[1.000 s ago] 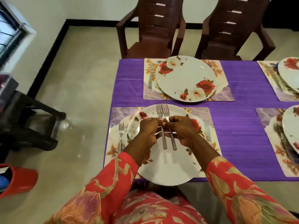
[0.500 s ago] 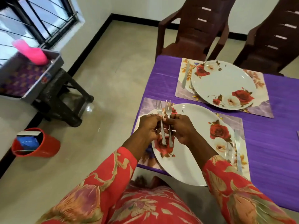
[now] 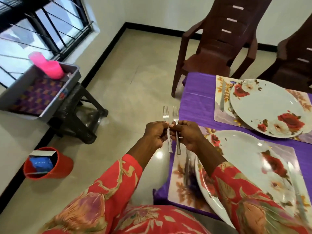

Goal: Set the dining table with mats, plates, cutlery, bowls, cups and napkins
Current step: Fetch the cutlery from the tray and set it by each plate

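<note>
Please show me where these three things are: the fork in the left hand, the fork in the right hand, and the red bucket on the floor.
Left fork [image 3: 165, 114], head view, on its tines.
Right fork [image 3: 175, 114], head view, on its tines.
Red bucket [image 3: 65, 166], head view, on its outer wall.

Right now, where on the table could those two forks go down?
Bare purple cloth lies between the table's left edge and the far mat. A thin cloth strip separates the two mats. The near mat has bare room left of its plate. The left hand and right hand each pinch one fork.
</note>
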`<state>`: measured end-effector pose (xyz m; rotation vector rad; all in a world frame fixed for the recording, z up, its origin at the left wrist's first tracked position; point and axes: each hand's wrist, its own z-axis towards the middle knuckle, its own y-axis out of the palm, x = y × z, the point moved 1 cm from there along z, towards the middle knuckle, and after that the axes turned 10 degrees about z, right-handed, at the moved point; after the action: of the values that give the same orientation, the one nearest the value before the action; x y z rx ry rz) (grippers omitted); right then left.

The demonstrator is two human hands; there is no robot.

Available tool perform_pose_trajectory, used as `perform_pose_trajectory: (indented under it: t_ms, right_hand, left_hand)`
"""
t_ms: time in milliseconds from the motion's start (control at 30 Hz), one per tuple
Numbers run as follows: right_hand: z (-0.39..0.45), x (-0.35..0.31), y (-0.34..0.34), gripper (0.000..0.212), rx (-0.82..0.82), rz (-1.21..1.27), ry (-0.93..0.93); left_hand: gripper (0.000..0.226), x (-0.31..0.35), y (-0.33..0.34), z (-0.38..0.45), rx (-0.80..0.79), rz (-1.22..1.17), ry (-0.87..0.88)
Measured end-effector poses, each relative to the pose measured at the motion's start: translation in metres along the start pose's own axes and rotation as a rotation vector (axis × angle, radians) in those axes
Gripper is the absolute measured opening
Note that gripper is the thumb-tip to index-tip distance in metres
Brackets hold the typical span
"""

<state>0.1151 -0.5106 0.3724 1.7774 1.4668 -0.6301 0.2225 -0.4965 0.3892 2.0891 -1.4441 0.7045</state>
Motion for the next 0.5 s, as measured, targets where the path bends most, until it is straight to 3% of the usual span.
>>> perform_pose_trajectory:
  t_ms: [167, 400, 500]
  right_hand:
    - [0.028, 0.002, 0.064, 0.021, 0.059, 0.084, 0.022]
    - [0.068, 0.003, 0.141, 0.009, 0.083, 0.129, 0.029]
    - [0.086, -0.005, 0.162, 0.016, 0.08, 0.127, 0.037]
  left_hand:
    - [0.017, 0.045, -0.051, 0.035, -0.038, 0.133, -0.014]
    - [0.021, 0.097, -0.113, 0.075, -0.072, 0.191, -0.03]
    - [0.022, 0.117, -0.128, 0.091, -0.083, 0.184, -0.037]
